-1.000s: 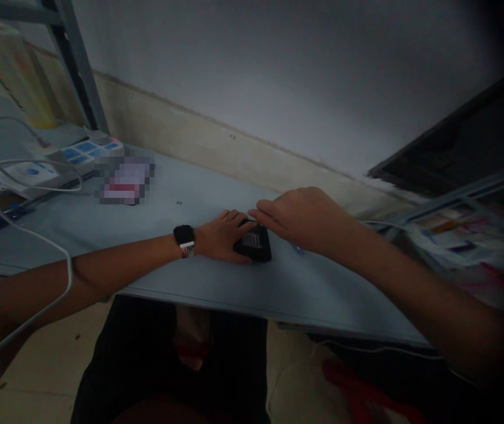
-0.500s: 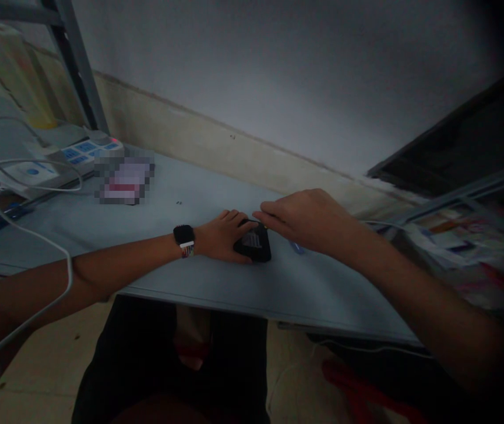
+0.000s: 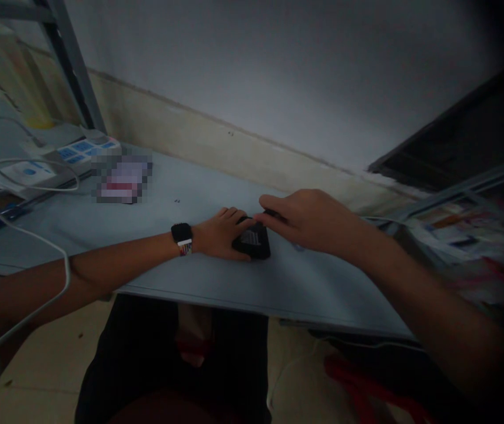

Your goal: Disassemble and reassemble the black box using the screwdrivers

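Note:
My left hand (image 3: 225, 234), with a watch (image 3: 182, 233) on its wrist, grips a small black box-shaped device (image 3: 254, 242) against the table. Its thumb and fingers lie around the device's left side, and a pale printed label shows on the top face. At the device's far right corner, my right hand (image 3: 309, 215) is closed in a pinch. A short dark piece (image 3: 274, 214) shows between its thumb and forefinger; its kind is too dim to make out. Under the right hand a small bluish thing (image 3: 298, 247) lies mostly hidden on the table.
A phone-like thing (image 3: 125, 179), blurred out, lies on the grey-blue table (image 3: 208, 281). A power strip (image 3: 86, 148) and a white cable (image 3: 22, 227) are at the left, the cable crossing before my left arm. Papers and clutter (image 3: 450, 241) lie at the right.
A dark piece now shows between the thumb and forefinger of my right hand, whose grip has turned slightly. My left hand stays on the black device. The view has shifted a little.

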`<state>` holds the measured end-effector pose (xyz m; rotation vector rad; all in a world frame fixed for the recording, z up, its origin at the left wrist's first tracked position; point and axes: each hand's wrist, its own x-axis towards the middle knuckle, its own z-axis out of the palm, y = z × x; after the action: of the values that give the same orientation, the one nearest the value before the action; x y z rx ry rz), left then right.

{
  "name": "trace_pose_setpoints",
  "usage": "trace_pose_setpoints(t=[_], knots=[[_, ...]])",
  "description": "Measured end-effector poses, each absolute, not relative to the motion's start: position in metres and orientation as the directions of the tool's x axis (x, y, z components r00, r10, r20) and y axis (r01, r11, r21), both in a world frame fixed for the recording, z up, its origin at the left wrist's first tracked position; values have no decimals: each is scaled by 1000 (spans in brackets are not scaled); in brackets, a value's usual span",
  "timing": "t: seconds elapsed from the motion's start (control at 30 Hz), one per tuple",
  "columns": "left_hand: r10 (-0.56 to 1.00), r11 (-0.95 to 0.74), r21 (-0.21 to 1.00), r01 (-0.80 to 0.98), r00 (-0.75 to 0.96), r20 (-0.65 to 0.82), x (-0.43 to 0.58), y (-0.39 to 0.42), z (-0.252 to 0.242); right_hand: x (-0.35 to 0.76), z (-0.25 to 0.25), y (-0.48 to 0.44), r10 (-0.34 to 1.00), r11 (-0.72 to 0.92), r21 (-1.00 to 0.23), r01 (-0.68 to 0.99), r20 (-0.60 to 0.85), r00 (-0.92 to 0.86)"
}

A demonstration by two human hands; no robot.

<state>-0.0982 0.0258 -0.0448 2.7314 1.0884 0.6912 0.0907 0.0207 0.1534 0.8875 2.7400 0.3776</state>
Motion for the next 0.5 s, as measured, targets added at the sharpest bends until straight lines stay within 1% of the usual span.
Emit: trace_pose_setpoints(t=[0.07, 0.13, 0.23, 0.3, 0.37, 0.43, 0.5], knots=[[679, -731, 267, 627, 638, 362, -98, 26, -45, 88, 151, 21, 609, 762, 372, 530, -135, -781], [677, -734, 262, 627, 642, 360, -98, 26, -44, 88, 149, 20, 588, 775, 367, 515, -119, -800], [669, -741, 275, 612, 643, 373, -98, 26, -44, 90, 149, 15, 547, 820, 258, 511, -92, -832], [669, -742, 286, 607, 637, 383, -98, 27, -44, 91, 151, 12, 538, 839, 165, 519, -104, -837], [672, -739, 291, 608, 632, 387, -98, 28, -45, 91, 153, 10, 527, 849, 106, 517, -134, -839], [670, -741, 289, 606, 634, 387, -98, 28, -47, 88, 154, 10, 520, 854, 119, 507, -155, -840], [668, -743, 286, 605, 635, 388, -98, 29, -49, 85, 154, 12, 521, 849, 203, 489, -162, -838]])
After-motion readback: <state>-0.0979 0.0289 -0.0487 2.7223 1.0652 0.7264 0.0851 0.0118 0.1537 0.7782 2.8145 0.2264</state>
